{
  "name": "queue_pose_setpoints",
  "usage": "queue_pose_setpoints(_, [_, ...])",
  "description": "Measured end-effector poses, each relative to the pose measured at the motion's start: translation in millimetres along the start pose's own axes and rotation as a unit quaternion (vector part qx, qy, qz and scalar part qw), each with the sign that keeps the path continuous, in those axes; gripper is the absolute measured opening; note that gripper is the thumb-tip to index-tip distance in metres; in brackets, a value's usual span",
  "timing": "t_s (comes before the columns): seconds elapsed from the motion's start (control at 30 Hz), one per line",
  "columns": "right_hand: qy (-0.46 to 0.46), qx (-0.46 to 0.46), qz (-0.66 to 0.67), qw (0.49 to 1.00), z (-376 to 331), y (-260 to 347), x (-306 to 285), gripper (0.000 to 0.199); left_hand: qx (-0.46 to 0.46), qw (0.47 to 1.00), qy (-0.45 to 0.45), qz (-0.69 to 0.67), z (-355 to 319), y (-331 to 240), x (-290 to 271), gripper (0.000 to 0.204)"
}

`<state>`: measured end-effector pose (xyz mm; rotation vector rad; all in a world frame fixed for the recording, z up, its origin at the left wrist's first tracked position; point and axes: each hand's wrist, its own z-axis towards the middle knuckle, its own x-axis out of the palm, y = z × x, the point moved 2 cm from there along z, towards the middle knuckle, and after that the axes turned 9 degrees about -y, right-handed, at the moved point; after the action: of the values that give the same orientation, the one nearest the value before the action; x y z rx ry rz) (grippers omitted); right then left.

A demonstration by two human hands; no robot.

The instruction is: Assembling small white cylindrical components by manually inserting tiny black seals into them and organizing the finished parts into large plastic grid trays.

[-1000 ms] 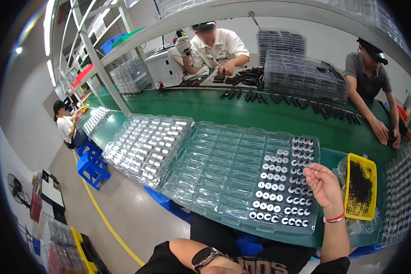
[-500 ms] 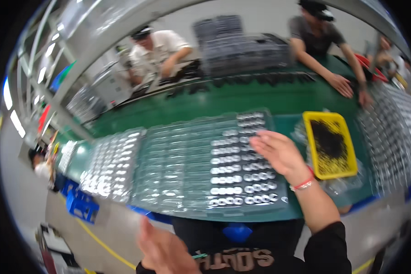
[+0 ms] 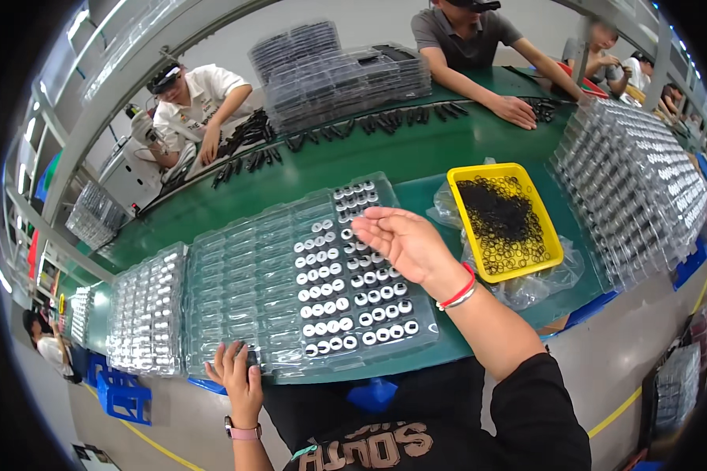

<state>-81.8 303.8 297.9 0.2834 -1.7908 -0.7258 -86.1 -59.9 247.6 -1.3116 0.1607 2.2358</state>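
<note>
- Clock centred on the clear tray [image 3: 239, 271], 12 = away from the wearer; tray lay flat on the green bench [image 3: 416, 153], right in front of the body, so both hands reached it.
- White caps [image 3: 329, 305] sat upright in its pockets, 1 to 5 o'clock; pockets toward 9 were bare. Pockets presumably kept caps upright and spaced.
- Right hand [image 3: 404, 239]: 2 o'clock, over the caps, fingers narrow, tips near thumb. Couldn't tell if anything small was pinched.
- Left hand [image 3: 237, 381]: 7 o'clock, at the near edge, fingers part spread, dark piece [image 3: 251, 359] beside them. Couldn't tell if held; maybe steadying the tray.
- Yellow bin [image 3: 556, 256] of black rings [image 3: 501, 210]: 3 o'clock, on a plastic bag [image 3: 569, 271], likely parked there for right-side reach.
- Silver parts [image 3: 149, 302]: neighbouring tray, 9 o'clock.
</note>
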Motion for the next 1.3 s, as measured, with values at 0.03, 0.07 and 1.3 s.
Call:
queue_pose_setpoints(0.03, [-0.002, -0.017, 0.003, 1.000, 0.7, 3.2, -1.8, 0.022, 0.007, 1.000, 0.002, -0.011, 2.6, -3.5, 0.0, 0.032])
queue_pose_setpoints(0.07, [-0.005, -0.034, 0.006, 0.999, 2.1, 6.3, -2.8, 0.021, 0.013, 1.000, 0.005, -0.021, 5.3, -6.8, 0.3, 0.032])
queue_pose_setpoints(1.3, [0.021, -0.010, -0.019, 1.000, 22.4, 15.9, -15.1, 0.021, -0.563, 0.702, -0.279, -0.336, 17.0, 275.3, -24.3, 0.048])
